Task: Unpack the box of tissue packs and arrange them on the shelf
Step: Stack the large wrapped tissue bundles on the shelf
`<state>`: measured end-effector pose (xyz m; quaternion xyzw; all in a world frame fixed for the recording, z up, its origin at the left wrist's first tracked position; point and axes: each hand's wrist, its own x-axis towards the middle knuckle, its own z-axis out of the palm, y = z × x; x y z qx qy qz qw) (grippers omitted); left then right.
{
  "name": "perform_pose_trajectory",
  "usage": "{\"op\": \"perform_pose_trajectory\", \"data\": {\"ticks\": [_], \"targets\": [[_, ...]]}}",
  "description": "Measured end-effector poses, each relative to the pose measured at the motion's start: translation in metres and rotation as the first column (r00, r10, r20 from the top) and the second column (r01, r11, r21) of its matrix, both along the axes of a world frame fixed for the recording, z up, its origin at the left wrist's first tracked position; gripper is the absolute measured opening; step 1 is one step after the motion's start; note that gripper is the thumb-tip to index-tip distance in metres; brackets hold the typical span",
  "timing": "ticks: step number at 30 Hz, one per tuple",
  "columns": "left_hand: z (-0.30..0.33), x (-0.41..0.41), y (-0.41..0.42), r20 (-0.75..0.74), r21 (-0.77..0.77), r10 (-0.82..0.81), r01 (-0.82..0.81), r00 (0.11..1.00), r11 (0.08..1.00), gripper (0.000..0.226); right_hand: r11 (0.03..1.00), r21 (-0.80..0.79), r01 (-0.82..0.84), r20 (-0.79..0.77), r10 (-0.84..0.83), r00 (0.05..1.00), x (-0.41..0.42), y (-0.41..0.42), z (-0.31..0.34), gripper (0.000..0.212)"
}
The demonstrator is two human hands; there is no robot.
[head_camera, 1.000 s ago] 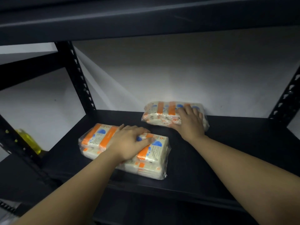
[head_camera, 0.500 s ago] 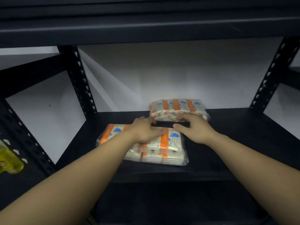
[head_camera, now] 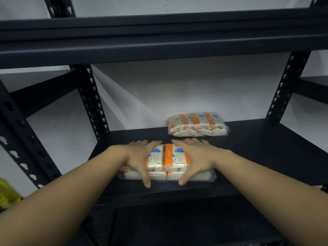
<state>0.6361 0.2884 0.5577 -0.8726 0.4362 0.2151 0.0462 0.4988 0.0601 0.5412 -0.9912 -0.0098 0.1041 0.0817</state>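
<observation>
Two clear-wrapped tissue packs with orange bands and blue marks lie on the black shelf board (head_camera: 257, 157). The near tissue pack (head_camera: 168, 160) sits toward the front edge, left of centre. My left hand (head_camera: 140, 157) holds its left part and my right hand (head_camera: 197, 157) its right part. On both hands the fingers reach over the far edge and the thumbs hook down the front side. The far tissue pack (head_camera: 196, 124) lies flat at the back against the white wall, apart from my hands.
An upper black shelf (head_camera: 159, 48) hangs low over the opening. Perforated black uprights stand at the back left (head_camera: 90, 103) and back right (head_camera: 285, 89). A blurred yellow object (head_camera: 7, 194) shows at the far left edge. Bare board lies right of both packs.
My right hand left the far pack and came onto the near pack beside my left hand. The near pack has turned square to the shelf front. The camera view has tilted upward.
</observation>
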Motion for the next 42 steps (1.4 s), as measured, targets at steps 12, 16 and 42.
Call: {"op": "perform_pose_trajectory", "data": {"ticks": [12,16,42], "targets": [[-0.006,-0.01,-0.035,-0.001,-0.15,-0.074,0.073,0.997,0.986,0.116,0.999,0.028,-0.038,0.024,0.037,0.999,-0.016,-0.04,0.003,0.113],[-0.013,-0.019,-0.054,-0.025,-0.183,-0.081,0.075,0.996,0.98,0.111,1.0,0.027,-0.015,0.034,0.014,0.999,-0.028,-0.058,0.0,0.107],[-0.078,-0.067,0.028,-0.369,-0.801,0.313,-0.47,0.875,0.37,0.08,0.58,0.8,0.154,0.298,-0.607,0.737,-0.107,-0.055,-0.078,0.123]]}}
